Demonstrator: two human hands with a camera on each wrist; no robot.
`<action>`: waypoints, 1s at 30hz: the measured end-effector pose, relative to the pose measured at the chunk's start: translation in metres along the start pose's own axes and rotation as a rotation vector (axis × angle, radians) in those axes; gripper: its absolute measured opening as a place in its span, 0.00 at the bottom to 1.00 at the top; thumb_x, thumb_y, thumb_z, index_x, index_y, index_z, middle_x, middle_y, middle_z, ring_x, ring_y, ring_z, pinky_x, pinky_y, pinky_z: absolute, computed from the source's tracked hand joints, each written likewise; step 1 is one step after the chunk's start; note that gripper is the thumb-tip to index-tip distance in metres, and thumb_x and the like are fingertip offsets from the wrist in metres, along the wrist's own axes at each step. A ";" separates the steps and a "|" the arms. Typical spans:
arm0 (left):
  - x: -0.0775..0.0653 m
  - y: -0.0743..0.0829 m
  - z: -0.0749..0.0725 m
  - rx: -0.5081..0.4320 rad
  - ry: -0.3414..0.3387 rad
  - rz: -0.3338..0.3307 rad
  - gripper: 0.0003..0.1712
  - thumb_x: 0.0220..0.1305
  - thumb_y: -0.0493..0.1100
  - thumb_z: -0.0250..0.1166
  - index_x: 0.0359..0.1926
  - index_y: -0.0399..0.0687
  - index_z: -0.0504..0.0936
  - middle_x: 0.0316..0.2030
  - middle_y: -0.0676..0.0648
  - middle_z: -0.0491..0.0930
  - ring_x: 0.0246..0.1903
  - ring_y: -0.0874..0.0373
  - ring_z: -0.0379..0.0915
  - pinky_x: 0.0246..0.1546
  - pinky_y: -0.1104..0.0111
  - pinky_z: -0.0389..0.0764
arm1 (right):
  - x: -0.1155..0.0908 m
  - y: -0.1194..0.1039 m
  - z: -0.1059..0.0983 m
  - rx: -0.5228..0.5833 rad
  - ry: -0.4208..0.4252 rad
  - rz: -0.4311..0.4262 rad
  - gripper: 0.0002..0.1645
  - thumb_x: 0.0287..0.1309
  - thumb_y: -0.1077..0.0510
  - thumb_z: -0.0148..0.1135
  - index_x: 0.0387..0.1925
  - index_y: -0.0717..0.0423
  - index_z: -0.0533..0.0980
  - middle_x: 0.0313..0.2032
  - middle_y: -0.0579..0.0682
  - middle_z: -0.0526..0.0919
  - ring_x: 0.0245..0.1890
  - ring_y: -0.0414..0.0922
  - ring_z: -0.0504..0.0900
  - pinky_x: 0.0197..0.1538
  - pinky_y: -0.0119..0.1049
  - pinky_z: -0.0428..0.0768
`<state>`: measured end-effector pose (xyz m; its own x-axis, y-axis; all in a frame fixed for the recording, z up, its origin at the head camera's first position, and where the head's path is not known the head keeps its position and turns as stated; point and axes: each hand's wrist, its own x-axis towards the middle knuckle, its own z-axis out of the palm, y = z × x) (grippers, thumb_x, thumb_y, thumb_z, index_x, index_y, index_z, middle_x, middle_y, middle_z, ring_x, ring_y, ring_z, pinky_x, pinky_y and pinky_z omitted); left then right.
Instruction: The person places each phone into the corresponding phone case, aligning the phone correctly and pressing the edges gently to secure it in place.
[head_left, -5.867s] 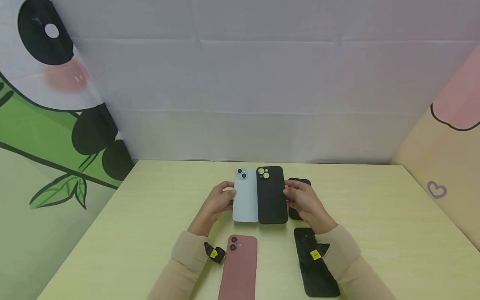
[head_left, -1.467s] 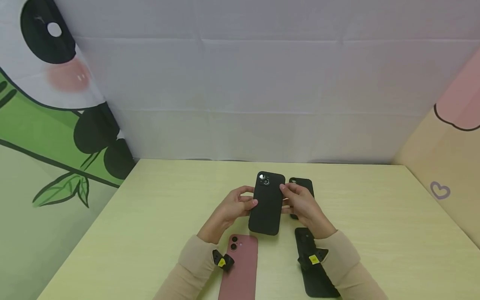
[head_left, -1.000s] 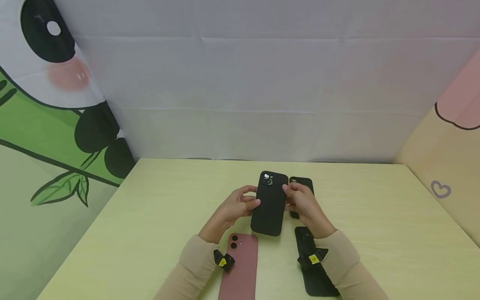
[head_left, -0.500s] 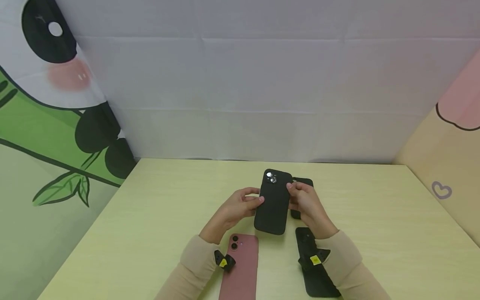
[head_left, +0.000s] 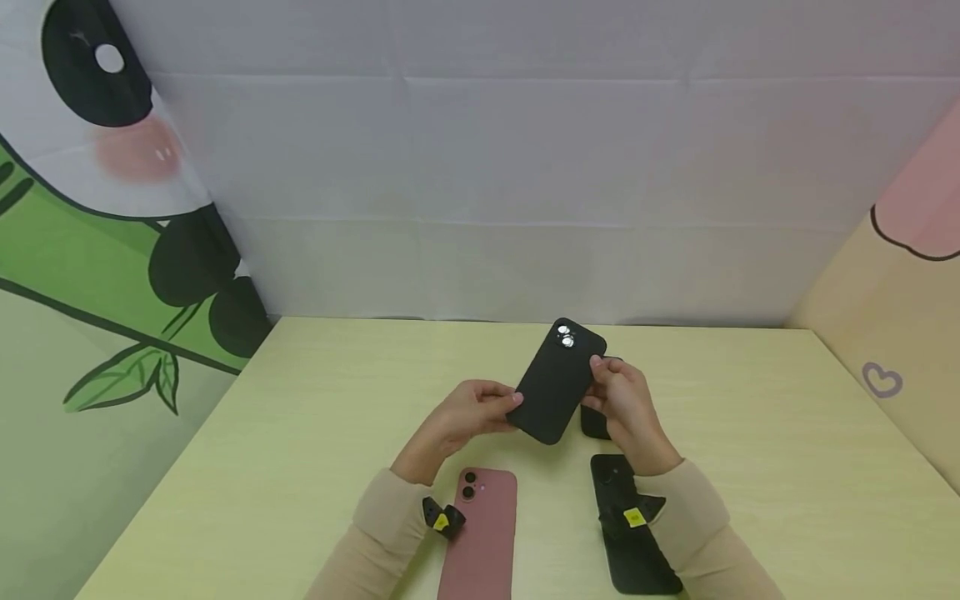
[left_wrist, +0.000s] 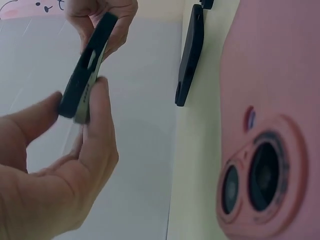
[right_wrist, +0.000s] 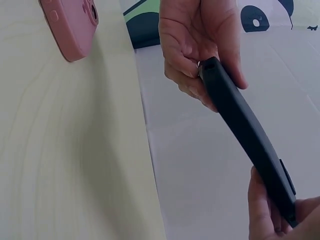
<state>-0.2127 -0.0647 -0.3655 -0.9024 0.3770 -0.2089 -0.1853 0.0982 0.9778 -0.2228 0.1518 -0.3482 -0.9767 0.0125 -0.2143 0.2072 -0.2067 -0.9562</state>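
Both hands hold one phone in a black phone case [head_left: 555,385], raised above the table and tilted with its camera end to the upper right. My left hand [head_left: 471,419] pinches its lower left corner between thumb and fingers. Near the camera end, my right hand [head_left: 627,407] grips the right edge. Seen edge-on in the left wrist view, the pale phone [left_wrist: 82,111] protrudes from under the dark case along its bottom end. A long edge of the case [right_wrist: 247,127] faces the right wrist camera. The phone's screen side is hidden.
A pink phone [head_left: 480,533] lies in front, beneath my left wrist. One black phone or case [head_left: 596,425] is partly behind my right hand; another black one [head_left: 637,558] lies under my right wrist. A pale wall sheet [head_left: 480,167] rises behind the table [head_left: 337,400].
Earlier the pale phone and black case were side by side, one in each hand; now the case covers the phone's back. Lately both have moved up and right, tilting clockwise.
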 end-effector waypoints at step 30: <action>0.012 0.012 0.013 0.209 0.339 0.079 0.13 0.63 0.37 0.57 0.43 0.31 0.81 0.33 0.37 0.81 0.23 0.61 0.78 0.30 0.67 0.82 | 0.021 -0.011 -0.009 -0.075 -0.181 -0.026 0.25 0.68 0.46 0.39 0.54 0.61 0.63 0.23 0.41 0.80 0.23 0.38 0.81 0.32 0.34 0.81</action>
<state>-0.2203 -0.0473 -0.3569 -0.9943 0.0689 -0.0809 -0.0586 0.2796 0.9583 -0.2453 0.1636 -0.3442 -0.9746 -0.1606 -0.1560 0.1783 -0.1352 -0.9746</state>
